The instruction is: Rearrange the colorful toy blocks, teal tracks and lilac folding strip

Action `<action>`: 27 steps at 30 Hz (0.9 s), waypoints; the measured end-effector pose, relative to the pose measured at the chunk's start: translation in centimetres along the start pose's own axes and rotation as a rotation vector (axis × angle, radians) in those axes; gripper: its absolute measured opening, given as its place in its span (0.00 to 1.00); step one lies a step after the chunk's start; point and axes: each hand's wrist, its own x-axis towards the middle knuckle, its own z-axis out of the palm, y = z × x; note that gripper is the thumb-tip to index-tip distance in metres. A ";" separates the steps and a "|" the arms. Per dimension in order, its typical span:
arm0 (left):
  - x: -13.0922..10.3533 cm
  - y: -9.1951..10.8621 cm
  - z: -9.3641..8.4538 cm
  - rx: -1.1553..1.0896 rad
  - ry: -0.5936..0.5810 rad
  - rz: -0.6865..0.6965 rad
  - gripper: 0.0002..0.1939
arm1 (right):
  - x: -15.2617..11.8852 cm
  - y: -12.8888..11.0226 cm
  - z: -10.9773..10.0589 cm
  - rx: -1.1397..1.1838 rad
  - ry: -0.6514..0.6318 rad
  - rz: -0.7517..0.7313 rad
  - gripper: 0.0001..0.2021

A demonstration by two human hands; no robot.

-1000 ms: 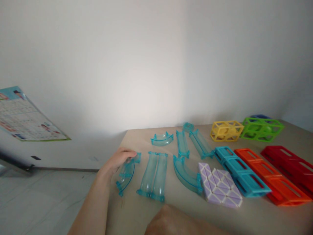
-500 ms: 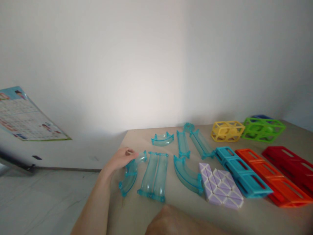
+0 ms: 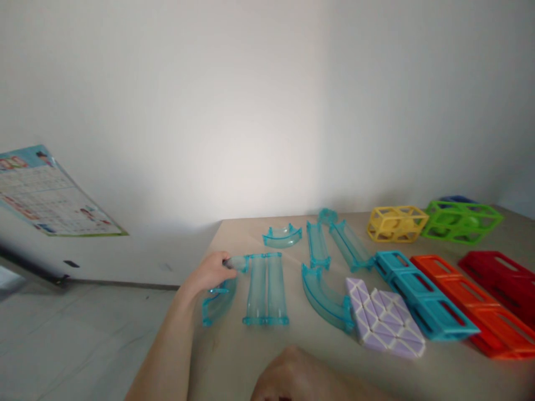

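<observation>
At the table's left edge, my left hand (image 3: 212,272) is closed around a clear teal curved track piece (image 3: 239,263). The free end of that piece meets the far end of two straight teal track pieces (image 3: 266,289) lying side by side. Below my left hand lies another curved teal track piece (image 3: 220,305), partly covered by the fingers. My right hand (image 3: 284,373) is low in the middle, bent at the bottom edge, with its fingers hidden. It is nearest to the front ends of the straight pair, apart from them.
More teal tracks lie around: a curve (image 3: 282,236), straight pieces (image 3: 318,245), another curve (image 3: 326,301). To the right are lilac triangles (image 3: 387,320), blue (image 3: 424,295), orange (image 3: 472,303) and red frames (image 3: 499,278). Yellow (image 3: 397,224) and green frames (image 3: 462,221) stand near the wall.
The pair of straight tracks has shifted away from me and turned to lie straighter. My left hand still grips the curved piece. The whole view has swung slightly left.
</observation>
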 end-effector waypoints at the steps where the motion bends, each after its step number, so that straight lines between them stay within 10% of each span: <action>1: 0.0 0.0 -0.1 -0.001 0.010 0.005 0.06 | 0.0 -0.1 0.0 -0.047 0.073 -0.024 0.09; 6: 0.1 0.0 -0.1 -0.039 0.033 0.021 0.08 | 0.2 -1.1 -1.1 -0.463 0.530 0.112 0.14; 19: 0.3 0.4 -0.6 -0.361 0.345 -0.013 0.10 | 2.0 1.1 -1.5 -0.648 0.455 0.318 0.18; 27: -2.9 5.8 2.9 -0.997 0.174 0.208 0.18 | 0.7 -0.3 -1.7 -0.079 0.736 0.250 0.16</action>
